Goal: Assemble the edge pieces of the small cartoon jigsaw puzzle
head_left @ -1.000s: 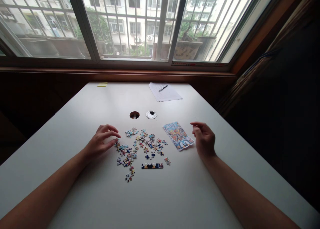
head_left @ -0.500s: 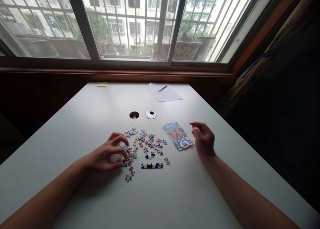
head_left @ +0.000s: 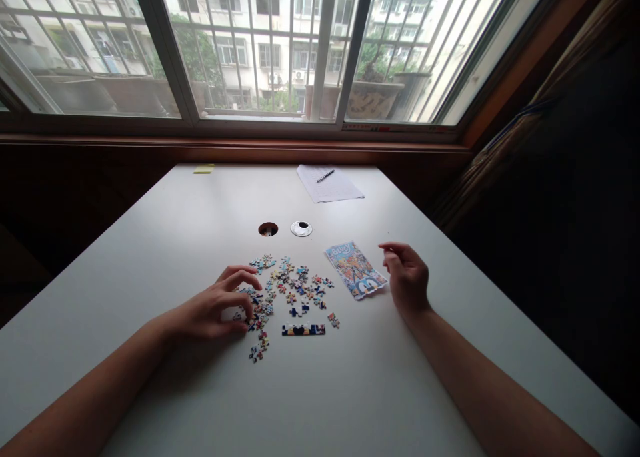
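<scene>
My left hand (head_left: pixel 223 304) rests at the left side of a loose pile of jigsaw puzzle pieces (head_left: pixel 267 298), its fingers apart and curved over the nearest pieces. Part of the pile is hidden under those fingers. A short joined strip of pieces (head_left: pixel 303 330) lies in front of the pile, with a single puzzle piece (head_left: pixel 333 320) by its right end. My right hand (head_left: pixel 409 277) is closed beside the picture sheet (head_left: pixel 356 270), apart from it, with fingers curled and the index finger pointing left. Whatever it may hold is hidden.
On the white table (head_left: pixel 320 404), a round hole (head_left: pixel 269 230) and a round cover (head_left: pixel 301 228) sit beyond the pieces. Farther back are papers (head_left: pixel 335 189) with a pen (head_left: pixel 325 176) and a yellow sticky note (head_left: pixel 204 168). A barred window stands behind the table.
The fingers of my left hand have shifted slightly over the pieces. My right hand stays in place.
</scene>
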A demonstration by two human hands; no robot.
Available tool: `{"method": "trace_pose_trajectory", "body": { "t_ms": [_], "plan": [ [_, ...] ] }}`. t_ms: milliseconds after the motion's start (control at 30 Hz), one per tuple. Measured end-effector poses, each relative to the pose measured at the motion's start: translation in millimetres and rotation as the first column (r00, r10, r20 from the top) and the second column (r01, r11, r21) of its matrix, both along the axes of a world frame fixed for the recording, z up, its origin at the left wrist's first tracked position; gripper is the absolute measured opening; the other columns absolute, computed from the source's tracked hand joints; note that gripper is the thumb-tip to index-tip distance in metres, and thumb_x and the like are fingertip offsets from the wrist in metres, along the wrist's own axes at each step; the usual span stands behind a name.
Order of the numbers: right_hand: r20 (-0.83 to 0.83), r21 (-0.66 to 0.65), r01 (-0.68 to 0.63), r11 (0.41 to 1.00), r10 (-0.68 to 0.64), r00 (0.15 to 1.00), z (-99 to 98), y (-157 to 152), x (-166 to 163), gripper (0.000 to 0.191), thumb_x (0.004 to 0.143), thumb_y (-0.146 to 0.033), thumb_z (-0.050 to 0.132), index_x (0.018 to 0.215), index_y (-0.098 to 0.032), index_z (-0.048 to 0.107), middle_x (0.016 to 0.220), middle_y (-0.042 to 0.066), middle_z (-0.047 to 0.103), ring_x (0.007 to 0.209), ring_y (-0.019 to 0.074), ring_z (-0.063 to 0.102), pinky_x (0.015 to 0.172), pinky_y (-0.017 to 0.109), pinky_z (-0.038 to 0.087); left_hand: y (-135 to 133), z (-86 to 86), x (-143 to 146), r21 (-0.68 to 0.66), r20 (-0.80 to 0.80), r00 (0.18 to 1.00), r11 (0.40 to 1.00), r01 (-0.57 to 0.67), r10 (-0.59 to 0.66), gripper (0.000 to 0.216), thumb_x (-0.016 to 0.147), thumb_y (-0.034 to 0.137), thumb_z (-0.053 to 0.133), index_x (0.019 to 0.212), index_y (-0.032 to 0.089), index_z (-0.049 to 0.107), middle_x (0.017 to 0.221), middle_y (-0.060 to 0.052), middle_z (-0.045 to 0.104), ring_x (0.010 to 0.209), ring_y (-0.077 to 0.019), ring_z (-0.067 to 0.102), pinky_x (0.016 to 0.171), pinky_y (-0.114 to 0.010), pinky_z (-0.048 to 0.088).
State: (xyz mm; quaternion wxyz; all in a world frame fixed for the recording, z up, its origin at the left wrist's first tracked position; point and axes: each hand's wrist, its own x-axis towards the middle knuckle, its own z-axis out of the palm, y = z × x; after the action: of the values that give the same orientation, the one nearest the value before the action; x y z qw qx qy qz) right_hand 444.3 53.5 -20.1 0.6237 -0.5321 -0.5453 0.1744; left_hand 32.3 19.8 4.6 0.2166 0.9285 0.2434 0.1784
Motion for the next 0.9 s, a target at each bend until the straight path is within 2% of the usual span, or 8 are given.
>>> {"method": "trace_pose_trajectory", "body": {
  "t_ms": [200, 700, 900],
  "plan": [
    [-0.001, 0.003, -0.010, 1.000, 0.010, 1.000, 0.7, 0, 0, 0.015, 0.085, -0.023, 0.059, 0.091, -0.018, 0.072, 0.069, -0.001, 0.059, 0.061, 0.0132, 0.053, 0.056, 0.025, 0.042, 4, -12.8, -3, 0.019, 0.021, 0.999, 1.000, 0.023, -0.024, 0.008, 0.088, 0.019, 0.070, 0.093, 0.024, 0.069, 0.121, -0.009, 0.058, 0.140, -0.0309, 0.032, 0.114, -0.047, 0.038],
    [0.032, -0.005, -0.014, 1.000, 0.014, 0.999, 4.1, -2, -1, 0.017, 0.084, -0.024, 0.058, 0.091, -0.018, 0.072, 0.070, -0.001, 0.060, 0.060, 0.0139, 0.053, 0.054, 0.025, 0.041, 2, -22.1, 5, 0.067, 0.059, 0.998, 0.998, 0.022, -0.026, 0.004, 0.092, 0.023, 0.068, 0.094, 0.021, 0.065, 0.102, -0.007, 0.070, 0.124, -0.0246, 0.050, 0.118, -0.048, 0.034],
    [0.037, 0.007, 0.000, 1.000, 0.000, 0.999, 4.0, -3, -2, 0.018, 0.084, -0.025, 0.058, 0.091, -0.018, 0.073, 0.066, -0.001, 0.058, 0.059, 0.0138, 0.052, 0.054, 0.025, 0.041, 1, -26.1, 8, 0.098, 0.096, 0.995, 0.995, 0.012, -0.022, 0.007, 0.090, 0.018, 0.069, 0.094, 0.023, 0.066, 0.090, -0.004, 0.071, 0.113, -0.0224, 0.055, 0.120, -0.051, 0.031]
  ]
}}
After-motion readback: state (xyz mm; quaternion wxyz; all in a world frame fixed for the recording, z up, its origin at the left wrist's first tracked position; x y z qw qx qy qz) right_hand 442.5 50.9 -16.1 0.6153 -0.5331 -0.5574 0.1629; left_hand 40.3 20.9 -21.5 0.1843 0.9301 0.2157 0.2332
